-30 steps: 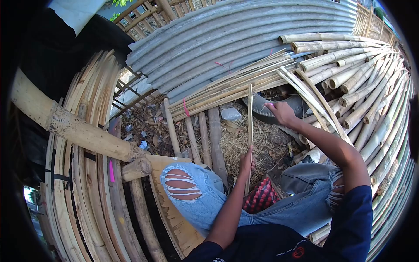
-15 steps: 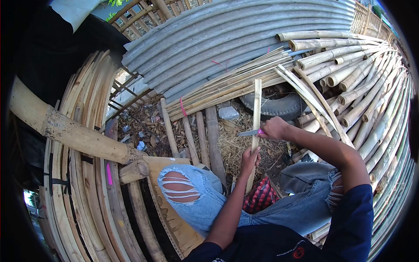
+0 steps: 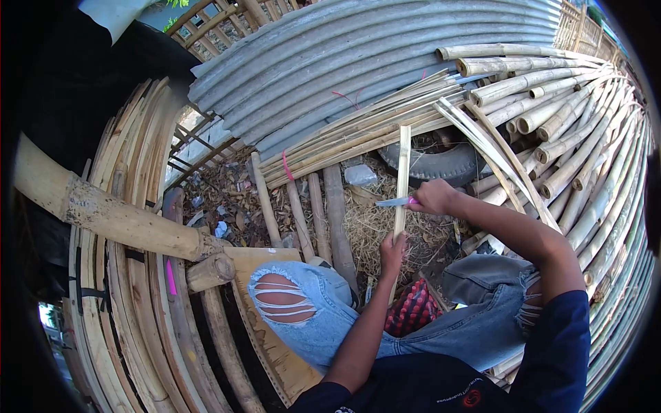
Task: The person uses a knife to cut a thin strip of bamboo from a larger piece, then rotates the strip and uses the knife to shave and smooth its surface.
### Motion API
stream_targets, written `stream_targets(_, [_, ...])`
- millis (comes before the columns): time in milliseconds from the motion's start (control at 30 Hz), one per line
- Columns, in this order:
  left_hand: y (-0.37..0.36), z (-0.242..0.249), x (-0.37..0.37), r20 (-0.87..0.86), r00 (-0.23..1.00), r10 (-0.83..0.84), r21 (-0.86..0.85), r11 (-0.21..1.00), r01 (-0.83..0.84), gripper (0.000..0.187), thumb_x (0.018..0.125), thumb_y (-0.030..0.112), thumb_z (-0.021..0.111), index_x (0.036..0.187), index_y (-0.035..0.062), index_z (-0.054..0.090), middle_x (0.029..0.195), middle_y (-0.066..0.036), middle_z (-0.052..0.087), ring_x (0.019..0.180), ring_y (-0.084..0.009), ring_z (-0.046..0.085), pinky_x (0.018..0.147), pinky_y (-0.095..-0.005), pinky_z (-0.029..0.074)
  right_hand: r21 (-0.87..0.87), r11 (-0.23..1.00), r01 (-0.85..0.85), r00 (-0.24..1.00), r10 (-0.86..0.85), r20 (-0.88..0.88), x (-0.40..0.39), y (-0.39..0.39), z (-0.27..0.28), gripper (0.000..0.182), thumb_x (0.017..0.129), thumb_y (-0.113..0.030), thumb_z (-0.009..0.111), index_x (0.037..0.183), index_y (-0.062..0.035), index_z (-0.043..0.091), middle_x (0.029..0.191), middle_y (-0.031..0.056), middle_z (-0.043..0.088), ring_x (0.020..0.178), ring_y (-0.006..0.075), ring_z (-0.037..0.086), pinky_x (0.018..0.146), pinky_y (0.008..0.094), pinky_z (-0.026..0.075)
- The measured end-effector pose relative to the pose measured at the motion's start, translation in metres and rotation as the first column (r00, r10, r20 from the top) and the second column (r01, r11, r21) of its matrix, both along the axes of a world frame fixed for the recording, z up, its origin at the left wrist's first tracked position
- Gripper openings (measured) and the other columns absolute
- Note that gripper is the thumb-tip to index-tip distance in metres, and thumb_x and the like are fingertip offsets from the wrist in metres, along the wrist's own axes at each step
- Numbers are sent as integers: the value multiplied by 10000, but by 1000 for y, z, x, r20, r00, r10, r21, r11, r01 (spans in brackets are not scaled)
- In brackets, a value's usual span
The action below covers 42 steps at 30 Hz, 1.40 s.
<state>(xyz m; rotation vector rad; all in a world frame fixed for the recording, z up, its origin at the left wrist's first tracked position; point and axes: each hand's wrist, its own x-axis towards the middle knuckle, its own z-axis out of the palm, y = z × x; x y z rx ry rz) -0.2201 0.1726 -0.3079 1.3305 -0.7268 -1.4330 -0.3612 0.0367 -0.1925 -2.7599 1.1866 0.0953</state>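
A pale split bamboo strip (image 3: pixel 403 162) stands nearly upright between my knees, its far end pointing away from me. My left hand (image 3: pixel 393 253) is closed around its lower part. In my right hand (image 3: pixel 434 197), closed as well, is a knife (image 3: pixel 392 202) with a pink handle, mostly hidden by the fingers. The blade lies crosswise at the strip, above my left hand, with its tip pointing left. Beside the strip's lower end is a red-and-black patterned cloth (image 3: pixel 414 310); that end is partly hidden by my left forearm.
A tied bundle of bamboo strips (image 3: pixel 330 155) lies ahead, near a tyre (image 3: pixel 441 164) and corrugated metal sheeting (image 3: pixel 330 76). Bamboo poles (image 3: pixel 551 148) are stacked at right. On the left are long slats (image 3: pixel 131 275) and a thick bamboo pole (image 3: pixel 117 210).
The knife and my right hand have moved slightly up along the strip, away from me. My left hand keeps its hold, and the strip has shifted a little to the left.
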Motion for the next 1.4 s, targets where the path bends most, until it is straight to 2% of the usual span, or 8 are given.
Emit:
stream_targets(133, [3, 2, -3, -59, 998, 6, 20, 1000, -4, 165, 876, 222, 544, 800, 86, 488, 543, 54, 395, 377, -16, 330, 330, -179, 263, -36, 995, -92, 993, 89, -82, -1, -9, 8, 568, 865, -532, 402, 626, -60, 609, 574, 156, 586, 570, 338, 605, 520, 420, 489])
stream_targets(267, [1, 2, -9, -41, 999, -18, 1, 1000, 18, 183, 870, 227, 556, 788, 81, 483, 539, 52, 394, 374, -19, 337, 330, -177, 267, -217, 916, 339, 940, -320, 118, -27, -62, 30, 532, 866, -510, 424, 676, -68, 651, 595, 148, 599, 566, 323, 606, 511, 405, 489])
stream_targets(400, [1, 4, -9, -88, 995, -36, 25, 999, 39, 196, 860, 218, 573, 761, 75, 483, 535, 41, 410, 373, -24, 349, 331, -175, 267, -134, 909, 395, 914, -376, 151, -33, -56, 34, 514, 866, -484, 436, 682, -54, 650, 614, 171, 601, 598, 339, 609, 541, 414, 499])
stream_targets(700, [2, -4, -1, -126, 992, 25, 14, 1000, -23, 145, 861, 190, 570, 810, 57, 545, 525, 30, 426, 364, -25, 347, 330, -179, 251, 50, 976, -214, 968, 219, -124, 12, 15, -8, 518, 856, -508, 434, 642, -74, 619, 600, 139, 599, 582, 336, 610, 536, 427, 487])
stream_targets(867, [2, -2, -3, -106, 994, 5, 6, 1000, -4, 171, 864, 199, 569, 774, 67, 508, 531, 38, 417, 375, -22, 349, 335, -180, 255, -233, 908, 349, 937, -332, 108, -23, -53, 32, 526, 863, -508, 425, 666, -77, 653, 606, 156, 605, 583, 322, 616, 505, 395, 496])
stream_targets(1000, [1, -6, -8, -53, 998, -17, -21, 1000, 16, 154, 871, 202, 559, 809, 69, 515, 537, 47, 406, 383, -19, 342, 339, -180, 255, -56, 919, 391, 912, -379, 154, -27, -41, 28, 546, 863, -494, 431, 654, -32, 636, 623, 180, 605, 609, 343, 617, 550, 420, 506])
stream_targets(1200, [0, -13, -1, 17, 995, 96, -93, 991, -94, 181, 879, 200, 552, 763, 70, 503, 535, 53, 404, 386, -16, 331, 345, -182, 250, 160, 980, -115, 985, 134, -113, 14, 28, 3, 515, 859, -484, 443, 653, -49, 627, 622, 157, 611, 618, 328, 627, 565, 419, 504])
stream_targets(1400, [1, -12, -3, 143, 985, 97, -110, 991, -81, 193, 882, 199, 552, 754, 64, 504, 537, 50, 405, 407, -21, 346, 366, -188, 270, -95, 983, 159, 987, -162, -16, 2, -31, 18, 523, 853, -515, 433, 641, -80, 631, 600, 144, 603, 574, 310, 619, 513, 414, 492])
